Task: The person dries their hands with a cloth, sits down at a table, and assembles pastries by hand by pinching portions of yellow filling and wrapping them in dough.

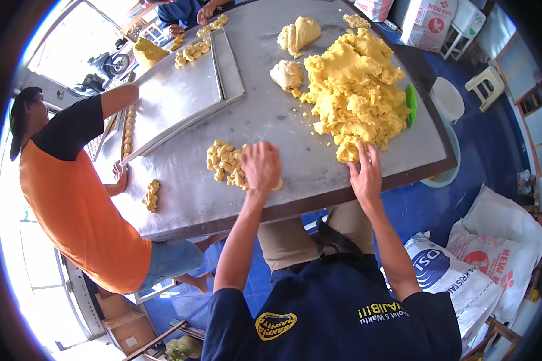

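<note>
The left hand (261,166) lies curled over dough pieces (225,161) near the tabletop's (283,129) front edge — grasp unclear. The right hand (365,172), fingers spread flat, presses the big dough heap's (355,90) near end — toward the front right corner.

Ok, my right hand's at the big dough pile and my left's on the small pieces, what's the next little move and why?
Probably pinch off a lump with the right hand: its fingers already rest on the near edge of the big yellow dough pile, while the left hand presses flat on the heap of small dough pieces, so nothing is in its grip yet.
</note>
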`<move>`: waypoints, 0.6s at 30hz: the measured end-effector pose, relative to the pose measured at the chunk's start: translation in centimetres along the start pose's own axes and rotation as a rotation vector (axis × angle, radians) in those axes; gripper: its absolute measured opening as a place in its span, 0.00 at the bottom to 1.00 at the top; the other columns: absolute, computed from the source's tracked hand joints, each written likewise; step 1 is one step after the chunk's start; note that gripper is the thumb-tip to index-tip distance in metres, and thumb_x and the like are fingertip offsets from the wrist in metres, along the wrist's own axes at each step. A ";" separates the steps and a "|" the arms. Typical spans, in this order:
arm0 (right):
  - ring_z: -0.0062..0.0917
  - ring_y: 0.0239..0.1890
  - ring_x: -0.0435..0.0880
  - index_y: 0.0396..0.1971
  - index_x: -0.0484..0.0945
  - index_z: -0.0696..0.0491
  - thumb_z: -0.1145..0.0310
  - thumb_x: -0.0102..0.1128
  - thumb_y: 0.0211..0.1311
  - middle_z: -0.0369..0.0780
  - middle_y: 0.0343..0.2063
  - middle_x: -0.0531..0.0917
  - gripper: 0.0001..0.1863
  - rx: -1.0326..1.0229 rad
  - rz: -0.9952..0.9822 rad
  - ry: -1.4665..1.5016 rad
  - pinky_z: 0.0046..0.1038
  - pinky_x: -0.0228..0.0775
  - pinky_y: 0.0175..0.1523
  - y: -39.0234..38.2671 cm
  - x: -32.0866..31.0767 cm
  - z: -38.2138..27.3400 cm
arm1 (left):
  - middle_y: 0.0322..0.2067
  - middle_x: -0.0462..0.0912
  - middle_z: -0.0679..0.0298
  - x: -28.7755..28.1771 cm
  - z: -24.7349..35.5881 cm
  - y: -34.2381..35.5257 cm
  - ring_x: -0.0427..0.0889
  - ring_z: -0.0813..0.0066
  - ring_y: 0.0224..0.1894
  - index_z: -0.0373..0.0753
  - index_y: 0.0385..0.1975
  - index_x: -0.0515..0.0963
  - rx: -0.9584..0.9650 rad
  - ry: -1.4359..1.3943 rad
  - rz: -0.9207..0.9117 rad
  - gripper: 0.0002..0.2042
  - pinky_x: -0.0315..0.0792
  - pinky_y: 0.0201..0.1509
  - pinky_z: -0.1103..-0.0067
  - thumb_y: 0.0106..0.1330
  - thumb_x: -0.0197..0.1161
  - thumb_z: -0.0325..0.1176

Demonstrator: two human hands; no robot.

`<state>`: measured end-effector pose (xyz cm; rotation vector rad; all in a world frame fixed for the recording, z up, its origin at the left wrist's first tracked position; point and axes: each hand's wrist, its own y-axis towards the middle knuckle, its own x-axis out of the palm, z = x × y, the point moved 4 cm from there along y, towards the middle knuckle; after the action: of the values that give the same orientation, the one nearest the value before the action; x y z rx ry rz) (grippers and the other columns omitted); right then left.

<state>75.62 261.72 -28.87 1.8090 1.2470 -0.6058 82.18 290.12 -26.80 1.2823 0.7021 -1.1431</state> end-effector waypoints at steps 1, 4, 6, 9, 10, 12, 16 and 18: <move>0.48 0.62 0.75 0.71 0.65 0.55 0.70 0.73 0.61 0.51 0.64 0.70 0.39 -0.021 -0.012 0.012 0.42 0.72 0.65 0.1 0.1 -0.6 | 0.36 0.78 0.58 1.4 -0.2 -1.0 0.75 0.58 0.47 0.41 0.40 0.78 -0.027 -0.150 0.064 0.11 0.63 0.55 0.61 0.75 0.55 0.42; 0.50 0.64 0.74 0.71 0.64 0.56 0.71 0.73 0.61 0.53 0.66 0.70 0.40 0.014 -0.026 0.042 0.42 0.72 0.66 0.1 -0.5 -0.8 | 0.41 0.79 0.57 0.8 -0.4 -0.9 0.75 0.56 0.51 0.40 0.42 0.79 -0.067 -0.220 -0.008 0.12 0.62 0.56 0.61 0.74 0.55 0.42; 0.52 0.66 0.73 0.72 0.63 0.57 0.71 0.73 0.61 0.55 0.67 0.69 0.41 0.001 -0.025 0.066 0.42 0.71 0.67 0.3 -0.8 -1.4 | 0.45 0.80 0.57 0.5 -2.7 -1.7 0.75 0.55 0.53 0.40 0.49 0.79 -0.100 -0.403 -0.089 0.13 0.62 0.58 0.59 0.74 0.55 0.40; 0.53 0.73 0.64 0.73 0.60 0.63 0.69 0.73 0.62 0.59 0.72 0.65 0.44 0.083 0.024 0.119 0.40 0.63 0.75 0.0 -0.5 0.1 | 0.49 0.80 0.56 -1.6 -0.9 -5.7 0.76 0.55 0.55 0.41 0.55 0.79 0.113 -0.142 -0.085 0.14 0.65 0.60 0.60 0.73 0.57 0.35; 0.52 0.73 0.66 0.73 0.60 0.63 0.69 0.73 0.62 0.59 0.71 0.66 0.43 0.092 0.013 0.102 0.40 0.63 0.74 0.0 -0.2 0.3 | 0.49 0.80 0.56 -2.4 -0.9 -6.8 0.76 0.55 0.55 0.41 0.55 0.79 0.107 -0.127 -0.075 0.14 0.65 0.60 0.60 0.73 0.57 0.35; 0.52 0.71 0.69 0.72 0.62 0.65 0.68 0.73 0.61 0.60 0.69 0.68 0.42 0.084 0.004 0.060 0.39 0.64 0.74 0.3 0.2 0.3 | 0.52 0.79 0.54 -3.8 -0.7 -8.4 0.79 0.55 0.51 0.41 0.58 0.78 0.175 -0.466 -0.253 0.17 0.71 0.58 0.63 0.70 0.61 0.30; 0.51 0.69 0.72 0.70 0.66 0.62 0.70 0.71 0.62 0.57 0.69 0.70 0.38 0.056 -0.014 0.051 0.40 0.66 0.73 0.6 -0.1 0.1 | 0.46 0.83 0.53 -8.0 -5.3 -4.0 0.83 0.54 0.43 0.39 0.53 0.80 -0.405 -0.606 0.161 0.14 0.77 0.47 0.66 0.68 0.66 0.32; 0.48 0.63 0.77 0.63 0.75 0.62 0.73 0.70 0.61 0.53 0.63 0.77 0.29 -0.017 -0.001 0.005 0.40 0.69 0.69 1.0 0.0 -0.4 | 0.42 0.84 0.54 -9.4 -7.7 -3.4 0.83 0.53 0.41 0.38 0.48 0.82 -0.356 -0.651 0.602 0.12 0.77 0.44 0.66 0.68 0.67 0.34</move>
<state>76.50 261.87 -28.28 1.7969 1.2528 -0.5895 77.29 300.28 -21.08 0.6739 0.0110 -0.8084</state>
